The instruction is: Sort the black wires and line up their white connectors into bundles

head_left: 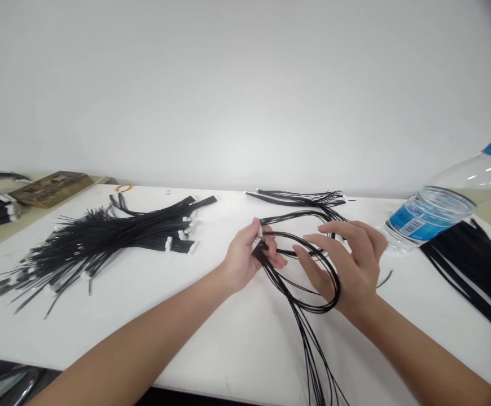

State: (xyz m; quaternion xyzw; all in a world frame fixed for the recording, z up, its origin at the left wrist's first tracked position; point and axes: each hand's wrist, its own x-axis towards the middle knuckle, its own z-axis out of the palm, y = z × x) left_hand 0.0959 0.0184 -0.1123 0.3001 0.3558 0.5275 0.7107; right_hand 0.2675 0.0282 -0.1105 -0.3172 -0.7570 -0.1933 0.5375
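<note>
My left hand (251, 251) is closed on the white connector end of a black wire harness (283, 290), near the middle of the table. From that grip the thin black wires loop out to the right, and loose strands hang down past the table's front edge. My right hand (347, 259) is raised at the looped wires, its fingers spread and curved around them. Some wires pass across its thumb and palm; I see no firm grip there. Behind both hands, another bundle of black wires (300, 198) with white ends lies on the table.
A big pile of black wire harnesses (114, 231) covers the left of the white table (211, 344). At right, a clear bottle (432, 208) with blue label and cap leans beside more black cables (478, 265). A brown board (53, 188) and an orange ring (123, 187) lie at the back left.
</note>
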